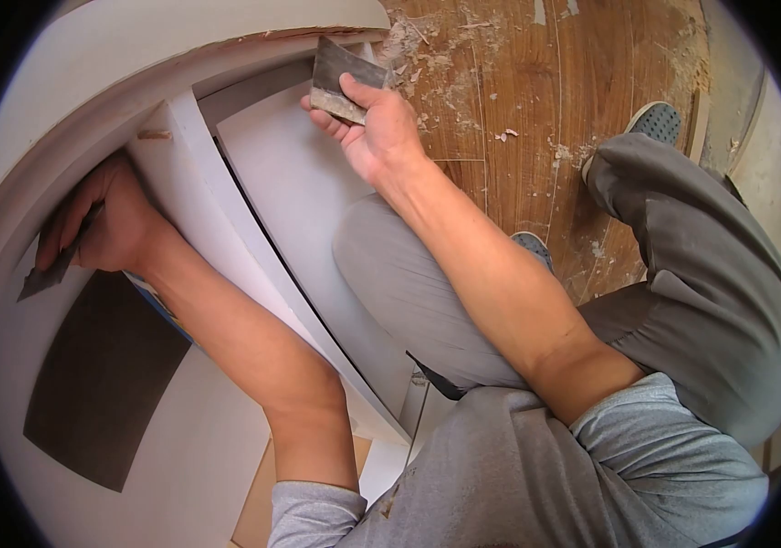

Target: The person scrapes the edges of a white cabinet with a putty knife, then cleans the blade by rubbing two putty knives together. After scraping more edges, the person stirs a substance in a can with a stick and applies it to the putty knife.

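Observation:
My left hand [112, 219] is inside a white curved cabinet [199, 173], under its top edge, with the fingers closed on a thin dark scraper blade [57, 265]. Over the cabinet's right part, my right hand [377, 119] grips a wider putty knife [346, 78]; its grey blade points up and away, and pale filler coats the part near my fingers. A dark rectangular panel [107, 379] lies below my left hand against the white surface.
The thick curved countertop [180, 32] overhangs the cabinet. A white upright divider [262, 247] stands between my forearms. Pale scraps and dust litter the wooden floor [518, 137]. My bent legs in grey trousers [719, 274] are at the right.

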The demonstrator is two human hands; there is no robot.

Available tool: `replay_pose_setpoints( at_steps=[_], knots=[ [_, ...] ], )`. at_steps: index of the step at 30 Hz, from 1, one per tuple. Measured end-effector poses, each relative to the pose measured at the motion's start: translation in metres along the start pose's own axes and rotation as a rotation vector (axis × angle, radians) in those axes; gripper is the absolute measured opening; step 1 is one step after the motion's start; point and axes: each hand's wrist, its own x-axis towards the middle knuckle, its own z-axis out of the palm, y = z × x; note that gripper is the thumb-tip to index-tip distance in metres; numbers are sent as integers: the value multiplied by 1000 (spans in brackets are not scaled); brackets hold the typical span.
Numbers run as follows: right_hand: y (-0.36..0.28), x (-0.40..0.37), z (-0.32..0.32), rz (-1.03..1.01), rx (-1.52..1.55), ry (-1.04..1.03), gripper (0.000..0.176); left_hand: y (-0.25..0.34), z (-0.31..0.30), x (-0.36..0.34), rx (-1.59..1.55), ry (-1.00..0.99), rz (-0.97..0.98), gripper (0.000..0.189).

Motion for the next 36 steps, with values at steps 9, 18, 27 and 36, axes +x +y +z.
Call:
replay_pose_setpoints(
  at_steps=[9, 18, 27, 36],
  knots=[
    [0, -8, 6, -17, -25, -11, 36, 6, 3, -1, -9, 5, -77, 37],
    [0, -6, 6, -1, 20, 2, 29, 6, 0, 0, -16, -26, -39, 33],
    [-2, -15, 13, -28, -38, -10, 36, 5, 1, 1, -15, -35, -68, 30],
    [-3, -21, 18, -56, -41, -47, 35, 7, 0, 2, -26, -32, -71, 30]
  ],
)
